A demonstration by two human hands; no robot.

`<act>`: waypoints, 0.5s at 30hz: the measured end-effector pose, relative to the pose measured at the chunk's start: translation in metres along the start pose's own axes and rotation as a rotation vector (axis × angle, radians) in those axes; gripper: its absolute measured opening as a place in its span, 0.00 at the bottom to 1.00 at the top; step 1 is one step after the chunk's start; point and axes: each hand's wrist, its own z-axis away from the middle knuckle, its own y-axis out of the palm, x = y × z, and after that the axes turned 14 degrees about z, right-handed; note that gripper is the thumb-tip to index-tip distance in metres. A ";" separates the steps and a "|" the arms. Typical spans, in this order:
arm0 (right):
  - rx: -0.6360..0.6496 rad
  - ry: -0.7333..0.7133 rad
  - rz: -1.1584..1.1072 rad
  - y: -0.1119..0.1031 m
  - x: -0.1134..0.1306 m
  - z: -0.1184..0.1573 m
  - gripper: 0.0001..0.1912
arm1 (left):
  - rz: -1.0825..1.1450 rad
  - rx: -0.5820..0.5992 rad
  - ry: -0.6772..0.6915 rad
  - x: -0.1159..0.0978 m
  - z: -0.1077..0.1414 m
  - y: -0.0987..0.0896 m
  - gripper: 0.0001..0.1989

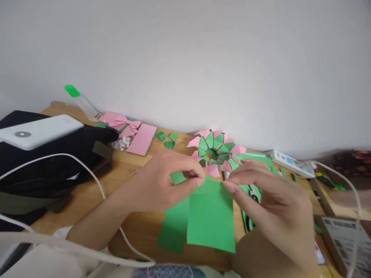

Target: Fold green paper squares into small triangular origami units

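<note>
Between my hands hangs a green paper sheet point(211, 216), upright, with a crease line across its upper part. My left hand point(174, 179) pinches its top left corner between thumb and forefinger. At the top right corner, the thumb and forefinger of my right hand point(266, 200) are closed on the same sheet. Behind its left side a second green paper piece point(174, 227) lies on the wooden table point(139, 227). Just beyond my hands sits a ring of folded pink and green paper point(216, 148).
Pink folded pieces point(124, 123), a pink paper stack point(142, 139) and green scraps point(169, 144) lie at the back. A white device point(43, 129) rests on a black bag point(87, 143) at left. Scissors point(253, 193), a power strip point(290, 162) and a cardboard box point(344, 239) are at right.
</note>
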 end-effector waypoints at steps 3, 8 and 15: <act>-0.055 0.108 -0.024 -0.007 -0.009 0.007 0.05 | -0.021 -0.058 -0.028 -0.001 0.000 -0.011 0.08; -0.338 0.404 -0.199 -0.004 -0.018 0.010 0.04 | 0.138 -0.320 -0.122 0.003 0.000 -0.016 0.07; -0.249 0.390 -0.306 0.024 -0.017 -0.006 0.04 | 0.548 -0.089 -0.431 0.013 -0.006 0.005 0.12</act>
